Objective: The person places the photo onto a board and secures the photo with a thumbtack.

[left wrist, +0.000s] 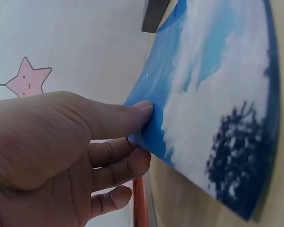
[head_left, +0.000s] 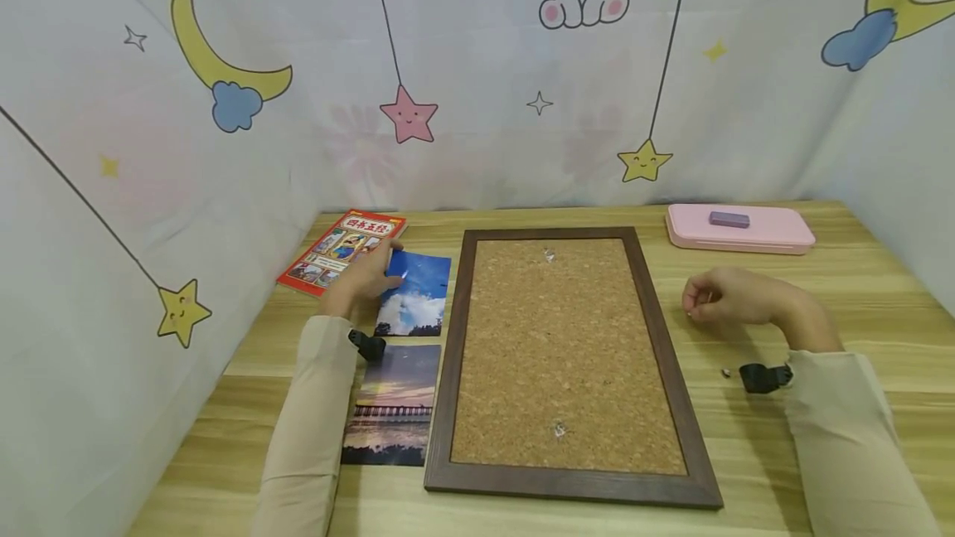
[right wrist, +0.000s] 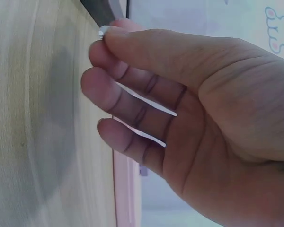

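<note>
My left hand pinches the left edge of a photo of blue sky and clouds, thumb on top and fingers beneath. That edge bends up from the table in the left wrist view. Below it lies a sunset pier photo. Right of both photos lies a dark-framed cork board with clear push pins near its top and bottom. Over the table to the board's right, my right hand pinches a small clear push pin between thumb and fingertip; the fingers mostly hide it.
A red picture book lies at the back left, partly behind the left hand. At the back right, a pink case has a small purple block on its lid. A tiny object lies beside the right wrist's black strap.
</note>
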{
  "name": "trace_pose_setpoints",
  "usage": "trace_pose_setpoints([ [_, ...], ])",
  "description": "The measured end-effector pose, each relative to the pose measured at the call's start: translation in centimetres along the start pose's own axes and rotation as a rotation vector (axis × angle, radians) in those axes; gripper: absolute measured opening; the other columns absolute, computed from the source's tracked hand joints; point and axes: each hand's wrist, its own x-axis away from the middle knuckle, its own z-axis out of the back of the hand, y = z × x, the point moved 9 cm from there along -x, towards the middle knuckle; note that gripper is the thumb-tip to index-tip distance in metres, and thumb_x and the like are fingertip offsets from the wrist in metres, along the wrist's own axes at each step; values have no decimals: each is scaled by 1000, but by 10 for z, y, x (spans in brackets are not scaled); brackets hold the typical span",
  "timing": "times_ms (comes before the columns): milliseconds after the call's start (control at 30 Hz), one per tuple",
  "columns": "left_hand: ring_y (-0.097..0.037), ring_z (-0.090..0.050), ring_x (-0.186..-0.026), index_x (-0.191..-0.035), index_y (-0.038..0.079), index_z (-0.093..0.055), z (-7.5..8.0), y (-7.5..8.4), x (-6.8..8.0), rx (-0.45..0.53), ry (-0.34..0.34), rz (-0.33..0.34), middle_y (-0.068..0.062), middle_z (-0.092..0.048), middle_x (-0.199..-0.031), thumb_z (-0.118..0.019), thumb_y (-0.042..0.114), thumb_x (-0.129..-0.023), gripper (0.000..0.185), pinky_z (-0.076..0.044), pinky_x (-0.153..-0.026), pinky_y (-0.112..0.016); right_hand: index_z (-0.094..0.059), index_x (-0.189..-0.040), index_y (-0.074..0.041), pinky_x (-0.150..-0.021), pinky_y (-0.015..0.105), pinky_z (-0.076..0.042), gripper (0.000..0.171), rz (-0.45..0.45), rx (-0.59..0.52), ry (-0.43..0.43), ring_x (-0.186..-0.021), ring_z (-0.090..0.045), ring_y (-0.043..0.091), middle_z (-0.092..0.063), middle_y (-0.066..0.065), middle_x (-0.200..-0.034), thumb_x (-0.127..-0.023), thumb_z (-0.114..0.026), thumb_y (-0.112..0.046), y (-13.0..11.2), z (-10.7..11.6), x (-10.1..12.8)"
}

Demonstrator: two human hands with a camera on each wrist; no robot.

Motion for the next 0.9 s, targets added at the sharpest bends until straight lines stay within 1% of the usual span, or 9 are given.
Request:
trace_pose_setpoints([
  [67, -46, -56, -112, -146, 0, -34, 5, 1, 1, -2, 22, -10, -32, -56, -119, -63, 10, -98, 57, -42, -97, -57, -65, -90, -11, -71, 27, -46, 7, 5, 2, 23, -78, -56, 11, -62, 1, -84, -92, -68, -5, -1, 3, 0],
  [167, -42, -56, -103, -146, 1, -35, 12, 4, 3, 29, 52, -30, -28, -55, -110, -60, 6, -100, 53, -44, -91, -55, -65, -91, -10, -71, 27, -46, 6, 5, -4, 41, -79, -55, 11, -62, 1, -85, -93, -68, -7, -1, 5, 0],
  [233, -40, -54, -101, -147, 3, -35, 16, 6, 5, 54, 71, -43, -29, -54, -112, -58, 6, -101, 51, -43, -89, -54, -65, -91, -9, -71, 27, -46, 5, 9, -11, 46, -79, -55, 11, -62, 1, -86, -94, -68, -7, -2, 6, 0],
  [300, -40, -54, -104, -148, 5, -35, 20, 8, 5, 73, 89, -62, -30, -54, -121, -56, 6, -101, 51, -42, -90, -54, -65, -91, -8, -71, 27, -46, 4, 8, -16, 49, -79, -55, 12, -62, 1, -86, -94, -68, -7, -2, 6, 0],
  [433, -38, -53, -105, -150, 8, -34, 26, 11, 7, 116, 96, -74, -29, -53, -124, -54, 6, -103, 51, -42, -92, -53, -64, -92, -7, -72, 27, -46, 4, 2, -24, 56, -80, -55, 13, -62, 2, -87, -94, -67, -6, -3, 7, 1],
  [567, -31, -47, -88, -152, 9, -33, 30, 13, 10, 190, 94, -55, -18, -47, -99, -52, 6, -104, 52, -40, -80, -45, -64, -93, -6, -72, 28, -46, 4, -2, -35, 61, -81, -56, 15, -62, 3, -87, -95, -67, -7, -4, 8, 1],
  [667, -26, -41, -79, -154, 10, -30, 33, 16, 13, 256, 98, -44, -12, -39, -92, -50, 5, -105, 54, -36, -74, -41, -65, -93, -6, -72, 28, -46, 4, -2, -34, 65, -81, -56, 15, -63, 3, -88, -96, -66, -8, -4, 8, 0],
  [800, -26, -45, -78, -157, 13, -27, 41, 21, 17, 234, 130, -48, -14, -46, -96, -50, 8, -105, 56, -38, -71, -39, -65, -93, -6, -73, 27, -46, 5, 4, -17, 76, -82, -56, 14, -63, 2, -88, -96, -66, -10, -5, 10, 0],
  [900, -27, -49, -77, -157, 14, -27, 47, 25, 19, 187, 153, -59, -16, -52, -99, -51, 12, -105, 57, -41, -67, -39, -65, -94, -6, -72, 28, -47, 5, 5, -15, 96, -81, -56, 13, -63, 2, -89, -97, -66, -10, -7, 13, -1],
])
